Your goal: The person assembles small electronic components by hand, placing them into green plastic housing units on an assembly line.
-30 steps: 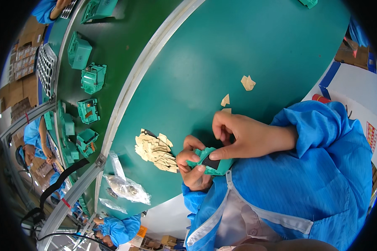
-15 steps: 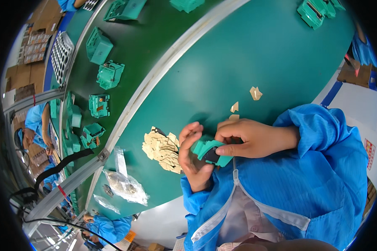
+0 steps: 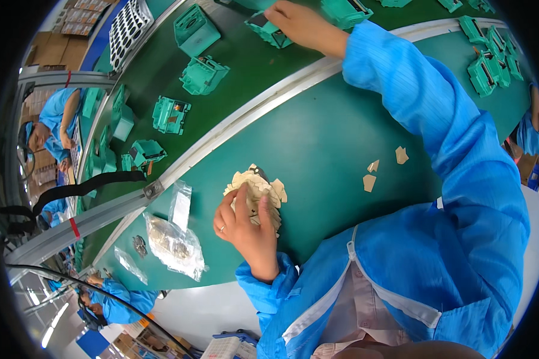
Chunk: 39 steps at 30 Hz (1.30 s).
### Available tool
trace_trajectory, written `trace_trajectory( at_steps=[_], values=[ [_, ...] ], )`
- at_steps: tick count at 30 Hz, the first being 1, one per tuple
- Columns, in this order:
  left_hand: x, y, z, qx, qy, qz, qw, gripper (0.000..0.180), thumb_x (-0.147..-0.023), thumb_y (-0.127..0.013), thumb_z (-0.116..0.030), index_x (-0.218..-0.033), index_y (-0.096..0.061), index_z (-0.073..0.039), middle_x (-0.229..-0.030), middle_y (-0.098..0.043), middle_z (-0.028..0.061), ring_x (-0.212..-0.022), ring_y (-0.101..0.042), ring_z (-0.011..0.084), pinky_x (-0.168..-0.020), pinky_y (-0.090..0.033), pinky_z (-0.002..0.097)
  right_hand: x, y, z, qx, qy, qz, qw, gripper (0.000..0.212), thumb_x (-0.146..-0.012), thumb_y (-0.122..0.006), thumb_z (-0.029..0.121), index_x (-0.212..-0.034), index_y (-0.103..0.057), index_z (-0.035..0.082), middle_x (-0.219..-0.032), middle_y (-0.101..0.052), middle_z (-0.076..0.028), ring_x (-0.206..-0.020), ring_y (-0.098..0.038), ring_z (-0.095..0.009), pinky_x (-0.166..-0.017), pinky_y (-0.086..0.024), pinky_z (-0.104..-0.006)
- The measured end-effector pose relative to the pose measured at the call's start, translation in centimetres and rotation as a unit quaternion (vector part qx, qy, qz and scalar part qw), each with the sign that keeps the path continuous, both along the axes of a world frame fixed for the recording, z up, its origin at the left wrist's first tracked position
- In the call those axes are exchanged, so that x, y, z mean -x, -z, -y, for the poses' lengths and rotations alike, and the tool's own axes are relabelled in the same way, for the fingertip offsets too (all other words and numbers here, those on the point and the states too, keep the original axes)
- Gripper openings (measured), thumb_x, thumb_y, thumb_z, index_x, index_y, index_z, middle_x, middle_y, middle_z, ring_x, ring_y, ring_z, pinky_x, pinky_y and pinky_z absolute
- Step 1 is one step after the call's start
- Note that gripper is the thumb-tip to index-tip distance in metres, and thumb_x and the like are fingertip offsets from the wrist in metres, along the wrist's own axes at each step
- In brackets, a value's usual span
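Resting on the green bench (image 3: pixel 341 137), the left hand (image 3: pixel 245 224) lies over a small pile of beige flat pieces (image 3: pixel 257 186), its fingers spread narrow and pressing on the top ones; it seems to be picking one piece loose, but I cannot tell if any is already pinched. The right hand (image 3: pixel 302 25) is stretched far out over the metal rail (image 3: pixel 233 122) to the dark conveyor belt (image 3: pixel 233 66), where it closes on a green plastic housing (image 3: pixel 269 30) that stands on the belt. So the step in hand looks like placing or fetching a housing while the other hand readies a beige piece. The next move, in my judgement, calls for lifting only one thin piece from the pile, without dragging its neighbours. Three loose beige pieces (image 3: pixel 380 170) lie apart to the right, and clear plastic bags (image 3: pixel 173 239) lie left of the pile.
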<state>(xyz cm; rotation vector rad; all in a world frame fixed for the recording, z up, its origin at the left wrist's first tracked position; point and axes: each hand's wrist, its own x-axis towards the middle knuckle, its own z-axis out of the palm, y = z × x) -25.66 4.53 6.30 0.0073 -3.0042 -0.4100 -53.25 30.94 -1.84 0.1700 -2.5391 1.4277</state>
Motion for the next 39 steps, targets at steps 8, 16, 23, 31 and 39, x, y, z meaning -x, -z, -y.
trace_trajectory(
  at_steps=[8,16,23,31,39],
  values=[
    [-1.1,-1.1,0.7,-0.071,-0.063,0.041,0.995,0.032,-0.082,-0.077,-0.018,-0.111,-0.068,-0.01,-0.112,-0.062,0.0059,-0.11,-0.052,0.0279,-0.098,-0.034,0.0421,-6.4,-8.2,0.2,-0.011,-0.045,-0.095,0.994,0.028,-0.099,-0.055,0.025,-0.113,-0.055,0.0,-0.102,-0.06,-0.015,-0.096,-0.059,-0.029,-0.085,-0.047,-0.038],
    [-1.8,-0.2,2.0,-0.21,-0.075,0.051,0.973,0.021,-0.077,-0.078,-0.008,-0.095,-0.066,-0.009,-0.098,-0.064,0.0036,-0.096,-0.055,0.0228,-0.091,-0.037,0.0371,-22.6,-13.5,-1.2,0.066,-0.206,0.115,0.969,0.02,-0.098,-0.058,0.014,-0.113,-0.058,0.001,-0.108,-0.059,-0.011,-0.099,-0.059,-0.021,-0.089,-0.048,-0.033],
    [-1.9,-1.4,2.2,-0.396,-0.142,-0.014,0.907,0.008,-0.088,-0.07,0.001,-0.092,-0.063,-0.001,-0.086,-0.064,0.0035,-0.079,-0.058,0.0103,-0.076,-0.046,0.0232,-27.7,-12.0,-0.3,0.158,-0.2,0.193,0.948,0.014,-0.095,-0.058,0.006,-0.108,-0.059,0.001,-0.102,-0.059,-0.01,-0.092,-0.059,-0.02,-0.082,-0.048,-0.0318],
    [-3.5,-1.4,-5.5,-0.738,-0.134,0.111,0.652,0.025,-0.091,-0.065,0.003,-0.116,-0.064,0.004,-0.103,-0.069,0.0113,-0.089,-0.066,0.0147,-0.084,-0.054,0.0267,-28.0,-11.8,2.8,0.073,-0.18,-0.003,0.981,0.013,-0.086,-0.068,0.004,-0.098,-0.063,0.004,-0.097,-0.059,-0.009,-0.086,-0.059,-0.029,-0.075,-0.049,-0.0373],
    [-3.6,-2.0,-7.8,-0.695,-0.064,0.158,0.699,0.019,-0.088,-0.066,0.009,-0.106,-0.066,0.004,-0.102,-0.067,0.0105,-0.088,-0.067,0.0152,-0.079,-0.054,0.0256,-28.4,-10.7,1.4,-0.051,-0.155,-0.034,0.986,0.02,-0.077,-0.067,0.009,-0.096,-0.063,0.005,-0.094,-0.058,-0.007,-0.088,-0.059,-0.026,-0.073,-0.048,-0.0352]
  ],
)
